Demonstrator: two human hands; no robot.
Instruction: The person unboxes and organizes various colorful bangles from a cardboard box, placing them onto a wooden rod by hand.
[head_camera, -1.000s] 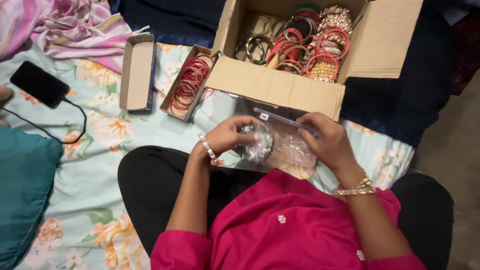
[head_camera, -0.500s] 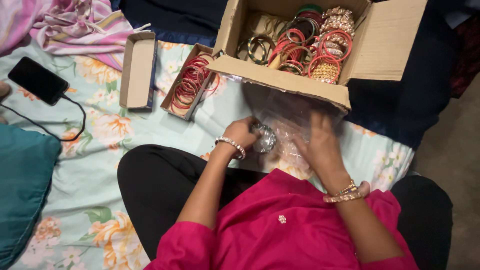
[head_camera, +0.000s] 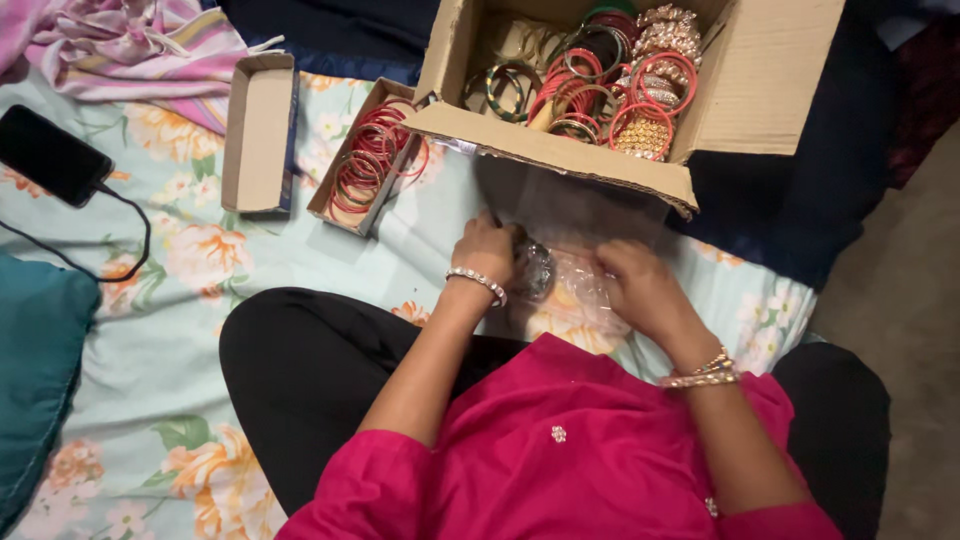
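Note:
My left hand (head_camera: 484, 246) grips a stack of silvery glittering bangles (head_camera: 533, 268) and holds it at the mouth of a clear plastic zip bag (head_camera: 580, 235) that lies on the floral sheet in front of my lap. My right hand (head_camera: 634, 283) presses on the bag's right side and pinches the plastic. Part of the bangle stack is hidden under my left fingers. Both wrists wear bracelets.
A large open cardboard box (head_camera: 560, 160) full of red, green and gold bangles stands just beyond the bag. A small tray of red bangles (head_camera: 368, 158) and an empty box lid (head_camera: 256, 135) lie to the left. A black phone (head_camera: 48, 155) with cable and a teal cushion (head_camera: 35, 370) sit far left.
Both hands have dropped from above my lap to the sheet. The bag, held up by its zip strip before, now lies flat, with the bangles pushed at its opening.

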